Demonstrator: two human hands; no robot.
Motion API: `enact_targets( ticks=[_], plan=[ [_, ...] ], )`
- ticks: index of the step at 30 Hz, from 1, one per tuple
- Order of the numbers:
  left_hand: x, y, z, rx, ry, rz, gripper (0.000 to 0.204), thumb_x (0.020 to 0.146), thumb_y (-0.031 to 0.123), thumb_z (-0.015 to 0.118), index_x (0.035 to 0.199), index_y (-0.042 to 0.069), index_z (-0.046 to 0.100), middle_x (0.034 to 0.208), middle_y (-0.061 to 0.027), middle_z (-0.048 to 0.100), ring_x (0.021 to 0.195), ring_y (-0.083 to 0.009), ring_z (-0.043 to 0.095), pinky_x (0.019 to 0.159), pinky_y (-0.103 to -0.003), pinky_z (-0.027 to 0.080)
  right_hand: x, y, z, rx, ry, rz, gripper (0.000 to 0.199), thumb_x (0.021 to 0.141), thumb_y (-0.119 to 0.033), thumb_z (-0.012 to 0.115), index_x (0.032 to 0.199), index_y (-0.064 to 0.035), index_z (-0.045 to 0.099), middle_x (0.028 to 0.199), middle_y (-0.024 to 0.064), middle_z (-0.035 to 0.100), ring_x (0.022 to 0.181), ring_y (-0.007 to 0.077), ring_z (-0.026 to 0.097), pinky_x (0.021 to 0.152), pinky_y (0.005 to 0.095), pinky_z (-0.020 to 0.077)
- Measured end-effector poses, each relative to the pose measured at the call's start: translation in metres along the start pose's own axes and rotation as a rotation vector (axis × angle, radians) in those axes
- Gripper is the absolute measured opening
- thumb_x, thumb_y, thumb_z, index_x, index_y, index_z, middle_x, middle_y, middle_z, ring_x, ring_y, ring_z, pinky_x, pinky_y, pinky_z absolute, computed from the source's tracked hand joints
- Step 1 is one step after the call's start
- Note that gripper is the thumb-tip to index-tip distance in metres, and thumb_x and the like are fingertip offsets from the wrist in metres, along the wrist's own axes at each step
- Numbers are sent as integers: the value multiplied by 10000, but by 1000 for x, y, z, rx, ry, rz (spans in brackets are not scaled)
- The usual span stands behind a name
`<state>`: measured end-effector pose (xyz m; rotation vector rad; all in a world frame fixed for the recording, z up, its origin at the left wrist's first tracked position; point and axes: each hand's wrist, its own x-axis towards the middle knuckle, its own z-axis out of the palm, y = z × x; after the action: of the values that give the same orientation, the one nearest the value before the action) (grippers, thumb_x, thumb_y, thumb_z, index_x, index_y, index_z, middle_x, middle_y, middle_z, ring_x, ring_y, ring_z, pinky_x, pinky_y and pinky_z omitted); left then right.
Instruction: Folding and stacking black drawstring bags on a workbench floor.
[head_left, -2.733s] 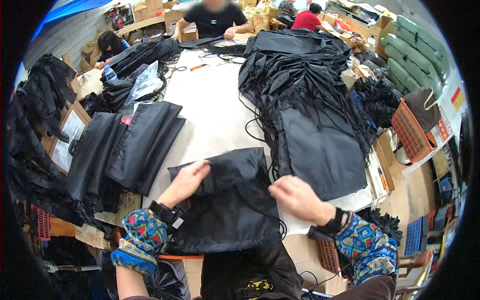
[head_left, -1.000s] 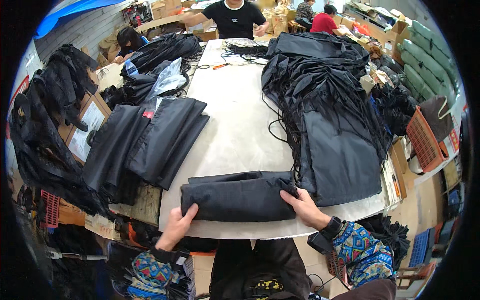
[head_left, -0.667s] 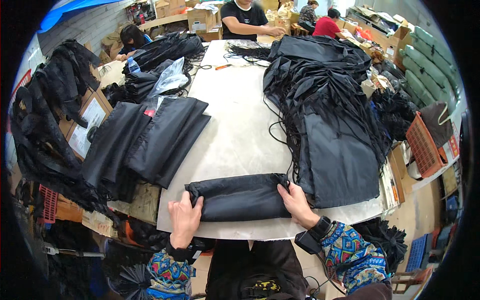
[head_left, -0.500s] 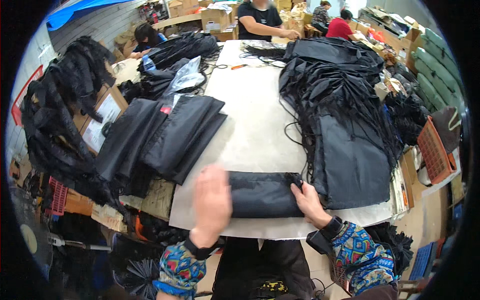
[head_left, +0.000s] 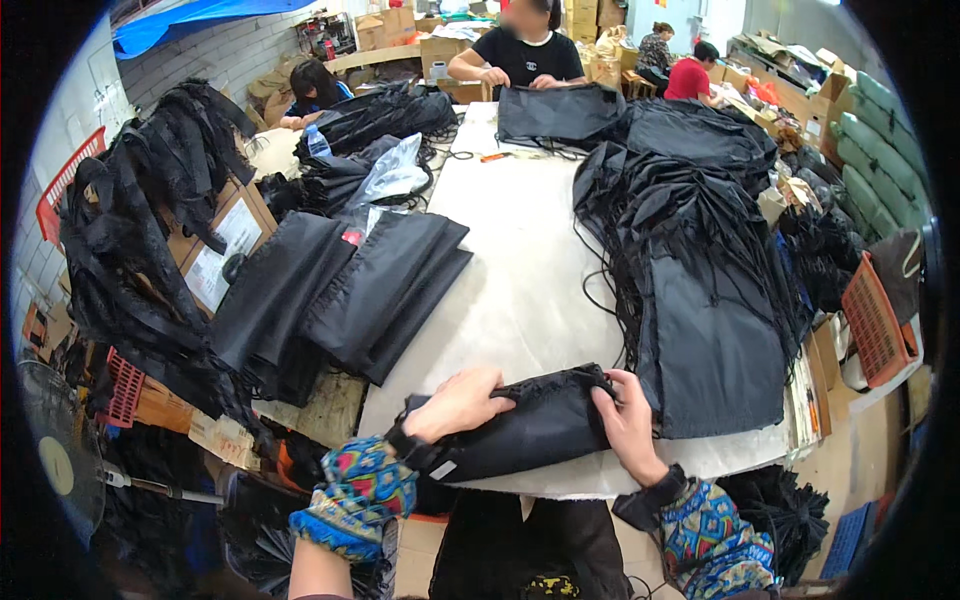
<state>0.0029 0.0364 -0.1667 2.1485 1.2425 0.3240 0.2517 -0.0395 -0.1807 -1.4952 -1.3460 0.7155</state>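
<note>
A folded black fabric bag (head_left: 535, 430) lies across the near end of the pale table (head_left: 500, 250), its left end tilted toward me. A small white tag shows at its lower left corner. My left hand (head_left: 458, 404) is closed on the upper left edge, fingers curled over the cloth. At the other end, my right hand (head_left: 628, 418) pinches the upper right corner, thumb on the near side. Right of it lies a pile of black drawstring bags (head_left: 715, 340) with loose cords. Folded black cloth bundles (head_left: 390, 290) lie to the left.
Across the table a person in a black top (head_left: 530, 60) holds a black bag (head_left: 560, 115) flat. A clear plastic bag (head_left: 395, 170) and a bottle (head_left: 318, 141) lie far left. An orange basket (head_left: 878, 318) stands right; black strips (head_left: 130, 230) hang left.
My left hand has come down and taken hold of the folded bag's left part. The bag is now tilted and lifted at its upper edge. The person opposite has spread out a black bag.
</note>
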Motion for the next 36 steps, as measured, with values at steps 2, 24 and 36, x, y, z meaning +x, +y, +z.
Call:
enact_targets(
  ticks=[2,24,36],
  plan=[
    [-6,21,-42,-118,21,-17,305,790,209,728,943,-26,608,859,-173,627,829,-271,626,738,-351,480,-7,2,0,311,159,-141,342,935,-85,567,1248,-13,452,1121,98,558,1002,145,554,867,288,459],
    [50,-152,-186,321,519,-554,439,780,321,720,1047,-6,603,1071,-250,636,1047,-408,599,867,-462,485,132,-85,301,460,-86,613,906,656,-407,840,1207,173,415,1156,276,558,1105,376,557,952,430,440],
    [25,-99,-113,-608,309,-488,639,754,188,788,1261,-36,469,1074,-107,614,969,-271,603,856,-355,491,99,-57,147,680,-414,649,499,736,62,700,1186,106,491,1097,185,615,907,217,640,792,316,549]
  ],
)
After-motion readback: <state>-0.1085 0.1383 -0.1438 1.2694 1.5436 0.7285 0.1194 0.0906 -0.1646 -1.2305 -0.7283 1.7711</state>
